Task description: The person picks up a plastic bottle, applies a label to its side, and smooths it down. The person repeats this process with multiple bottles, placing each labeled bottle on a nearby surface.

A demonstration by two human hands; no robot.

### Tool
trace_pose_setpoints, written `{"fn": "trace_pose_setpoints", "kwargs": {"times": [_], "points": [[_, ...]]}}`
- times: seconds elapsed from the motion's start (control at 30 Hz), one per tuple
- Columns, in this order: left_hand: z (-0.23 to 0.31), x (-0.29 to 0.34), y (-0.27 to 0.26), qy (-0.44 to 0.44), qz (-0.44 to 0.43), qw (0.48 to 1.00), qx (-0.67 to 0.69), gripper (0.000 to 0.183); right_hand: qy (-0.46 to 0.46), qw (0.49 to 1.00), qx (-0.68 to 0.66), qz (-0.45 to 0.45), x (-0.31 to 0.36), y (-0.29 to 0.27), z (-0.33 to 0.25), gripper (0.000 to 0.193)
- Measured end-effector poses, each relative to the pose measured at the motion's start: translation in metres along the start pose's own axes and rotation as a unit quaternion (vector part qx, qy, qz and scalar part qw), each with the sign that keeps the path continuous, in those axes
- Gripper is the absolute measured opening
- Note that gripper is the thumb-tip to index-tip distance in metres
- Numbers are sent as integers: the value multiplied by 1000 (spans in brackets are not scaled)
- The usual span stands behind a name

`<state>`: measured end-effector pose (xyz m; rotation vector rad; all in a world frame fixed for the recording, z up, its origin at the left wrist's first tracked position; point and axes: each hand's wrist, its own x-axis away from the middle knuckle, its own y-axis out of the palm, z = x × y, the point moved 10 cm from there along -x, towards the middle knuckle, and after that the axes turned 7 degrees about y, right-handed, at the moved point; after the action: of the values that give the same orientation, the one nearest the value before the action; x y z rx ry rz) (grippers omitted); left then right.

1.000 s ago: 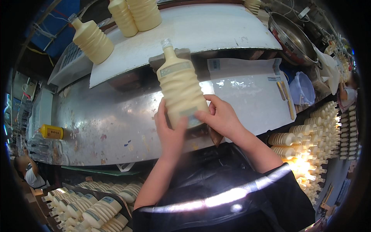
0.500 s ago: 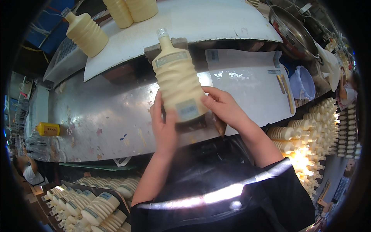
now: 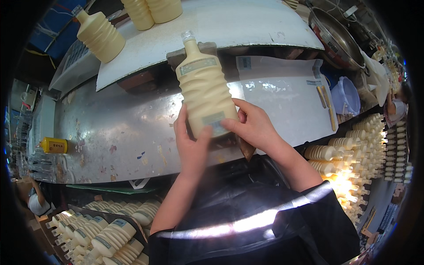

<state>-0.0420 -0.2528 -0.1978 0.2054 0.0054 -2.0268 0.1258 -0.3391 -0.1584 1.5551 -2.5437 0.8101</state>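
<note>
A cream-coloured ribbed bottle (image 3: 206, 92) with a clear neck lies before me, its neck pointing away and resting by a grey block (image 3: 176, 58). It carries one label band near the shoulder and another label (image 3: 213, 122) near its base. My left hand (image 3: 191, 137) grips the bottle's lower left side, thumb on the front by the lower label. On the opposite side my right hand (image 3: 252, 125) holds the lower right edge, its thumb pressed on the lower label. A brown pointed piece (image 3: 245, 149) shows below the right hand; its kind I cannot tell.
More cream bottles (image 3: 101, 37) stand on the raised white board (image 3: 212, 26). A yellow container (image 3: 54, 145) sits at the left of the metal table (image 3: 110, 132). Rightward are two yellow-handled tools (image 3: 327, 106), a lavender bucket (image 3: 346, 96) and racked bottles (image 3: 349, 150); more bottles (image 3: 112, 238) lie lower left.
My right thumb has slid inward and down onto the lower label. My left thumb has moved slightly right across the bottle's base. The bottle stays nearly in place.
</note>
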Motion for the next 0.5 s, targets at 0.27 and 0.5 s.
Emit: {"fn": "trace_pose_setpoints", "kwargs": {"times": [0.27, 0.5], "points": [[0, -1, -1, 8, -5, 1000, -23, 78, 0, 1000, 7, -1, -1, 1, 0, 55], [4, 0, 1, 1, -5, 1000, -31, 84, -5, 1000, 14, 10, -1, -1, 0, 54]]}}
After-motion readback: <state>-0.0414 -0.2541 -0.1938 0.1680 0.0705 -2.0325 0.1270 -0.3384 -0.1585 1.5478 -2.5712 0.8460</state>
